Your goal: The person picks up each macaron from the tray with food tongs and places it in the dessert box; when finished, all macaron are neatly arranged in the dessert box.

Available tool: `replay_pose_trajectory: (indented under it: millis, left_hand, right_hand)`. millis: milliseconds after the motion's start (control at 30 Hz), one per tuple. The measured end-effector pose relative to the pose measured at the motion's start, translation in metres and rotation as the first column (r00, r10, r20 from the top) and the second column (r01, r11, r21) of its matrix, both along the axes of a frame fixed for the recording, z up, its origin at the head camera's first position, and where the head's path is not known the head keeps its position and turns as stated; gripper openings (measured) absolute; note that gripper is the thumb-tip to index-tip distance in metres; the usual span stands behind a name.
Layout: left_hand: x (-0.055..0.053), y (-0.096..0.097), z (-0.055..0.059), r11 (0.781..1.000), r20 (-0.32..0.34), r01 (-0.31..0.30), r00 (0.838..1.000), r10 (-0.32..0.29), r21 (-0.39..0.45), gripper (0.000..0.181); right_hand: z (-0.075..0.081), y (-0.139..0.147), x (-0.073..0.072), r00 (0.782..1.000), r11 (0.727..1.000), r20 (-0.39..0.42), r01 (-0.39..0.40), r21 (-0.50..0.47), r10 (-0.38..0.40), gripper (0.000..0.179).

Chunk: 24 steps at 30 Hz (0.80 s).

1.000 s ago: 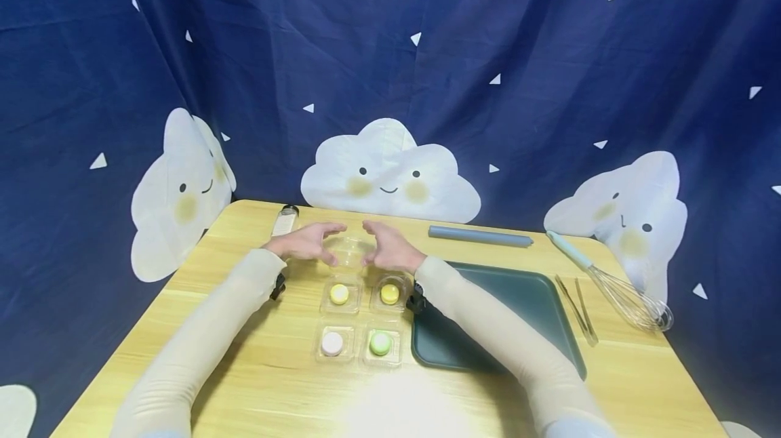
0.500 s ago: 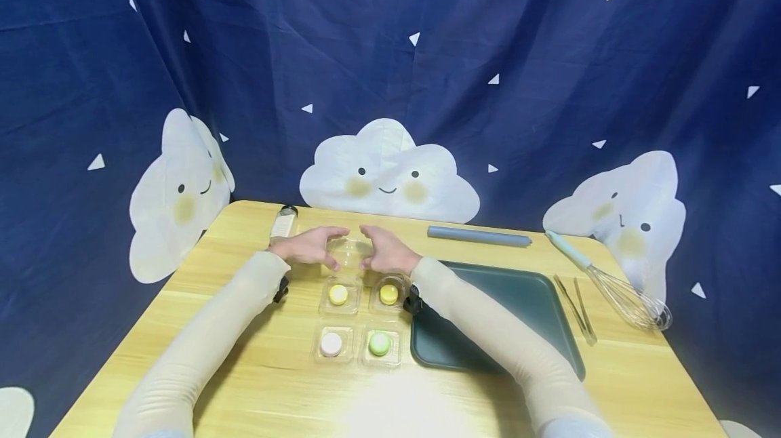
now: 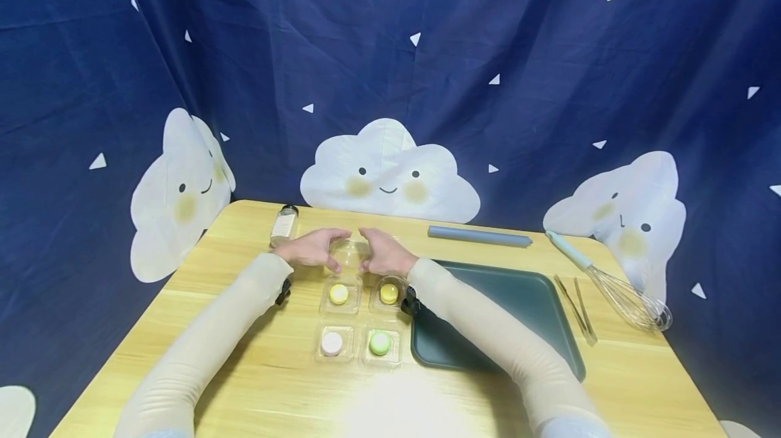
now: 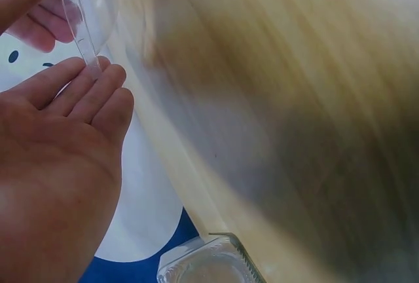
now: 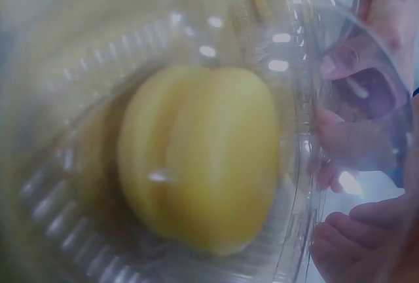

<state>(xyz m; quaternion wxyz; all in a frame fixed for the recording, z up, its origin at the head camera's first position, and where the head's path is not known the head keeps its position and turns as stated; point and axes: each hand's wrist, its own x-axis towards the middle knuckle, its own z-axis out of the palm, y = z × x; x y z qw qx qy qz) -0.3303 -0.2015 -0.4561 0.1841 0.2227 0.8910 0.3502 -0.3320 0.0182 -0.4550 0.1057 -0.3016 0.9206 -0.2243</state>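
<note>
My left hand point(image 3: 312, 248) and right hand point(image 3: 386, 251) hold a clear domed plastic lid point(image 3: 350, 255) between them, just beyond the rear boxes. In the left wrist view, fingertips meet the thin edge of the lid point(image 4: 98, 14). Two clear square boxes in the rear row hold yellow macarons point(image 3: 338, 294). The right one of these, another yellow macaron point(image 5: 226, 158), shows large through a clear dome in the right wrist view. Nearer the front, a pale pink macaron point(image 3: 331, 344) and a green macaron point(image 3: 380, 343) sit in similar boxes.
A dark green tray point(image 3: 488, 316) lies under my right forearm. Beyond it is a blue-grey rod point(image 3: 480, 236). Metal tongs point(image 3: 576, 309) and a whisk point(image 3: 610, 282) lie at the right. A black-capped bottle point(image 3: 284, 224) is behind my left hand.
Both hands have drawn slightly closer together, with the lid between them, and come a little nearer to the rear boxes. The macarons have stayed in place.
</note>
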Motion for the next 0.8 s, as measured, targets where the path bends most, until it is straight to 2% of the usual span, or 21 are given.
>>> replay_pose_trajectory:
  millis: [167,333,500,800]
  left_hand:
    - [-0.0008,-0.0001,-0.0019,1.000,-0.010,-0.015,1.000,0.015,0.006,0.097]
    - [-0.0026,-0.0034,-0.0047,0.999,-0.052,-0.032,0.998,0.033,0.020,0.094]
    - [-0.0030,-0.0056,-0.0018,0.996,-0.040,-0.039,0.998,0.042,0.076,0.091]
    - [-0.0033,-0.0053,0.0027,0.993,-0.038,-0.050,0.998,0.054,0.106,0.089]
  right_hand:
    - [-0.0015,-0.0003,-0.0005,1.000,1.000,0.006,0.017,0.009,-0.017,0.092]
    - [-0.0024,-0.0007,-0.0014,1.000,1.000,0.011,0.024,0.000,-0.024,0.092]
    - [-0.0014,0.0001,-0.0022,1.000,0.999,0.009,0.027,-0.027,-0.027,0.090]
    - [0.0036,0.0013,-0.0015,0.999,0.997,0.015,0.052,-0.064,-0.052,0.087]
